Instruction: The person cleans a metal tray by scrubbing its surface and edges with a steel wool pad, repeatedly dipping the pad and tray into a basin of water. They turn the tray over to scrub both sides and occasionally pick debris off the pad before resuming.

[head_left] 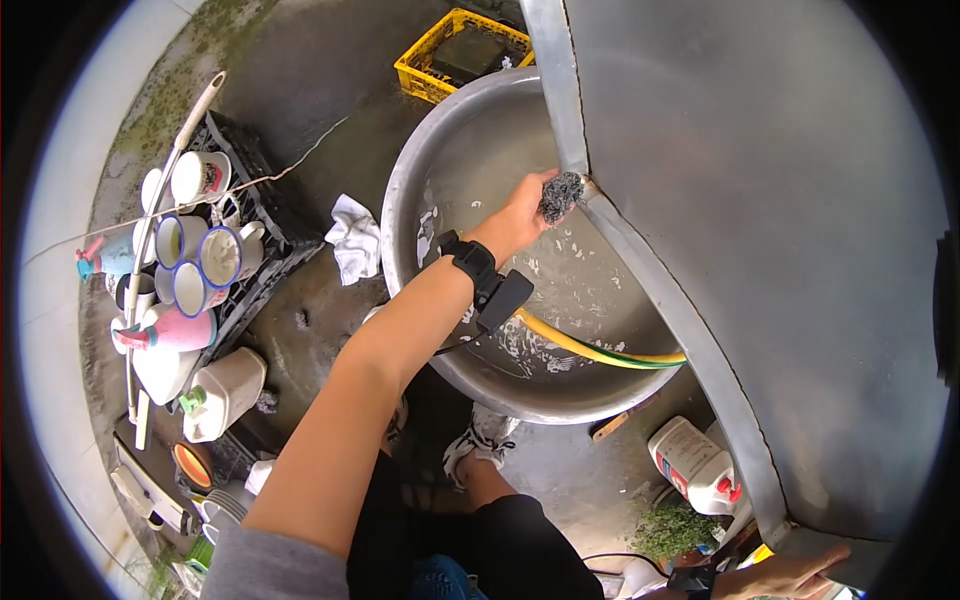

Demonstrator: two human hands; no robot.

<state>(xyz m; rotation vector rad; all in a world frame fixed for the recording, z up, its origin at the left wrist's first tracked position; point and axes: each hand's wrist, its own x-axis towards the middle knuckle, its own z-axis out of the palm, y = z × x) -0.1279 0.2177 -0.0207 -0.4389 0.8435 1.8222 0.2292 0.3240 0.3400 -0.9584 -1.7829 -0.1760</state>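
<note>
My left hand (520, 212) is closed on a dark steel wool scrubber (561, 197). The scrubber touches the inner corner of the rim on a large grey metal panel (760, 220), which stands tilted over a wide metal basin (410, 175). Cloudy water with patches of foam lies in the basin below my left hand. At the bottom right, my right hand (785, 577) holds the panel's lower corner, its fingers extended along the edge and partly cut off by the frame. A yellow and green hose (590, 348) runs over the basin's rim into the water.
On the left, a black crate (262, 225) bears several enamel mugs (220, 255) and spray bottles, with a long pole (150, 235) across it. A white cloth (353, 240), a white jug (222, 395), a red-capped jug (692, 465) and a yellow crate (425, 84) surround the basin.
</note>
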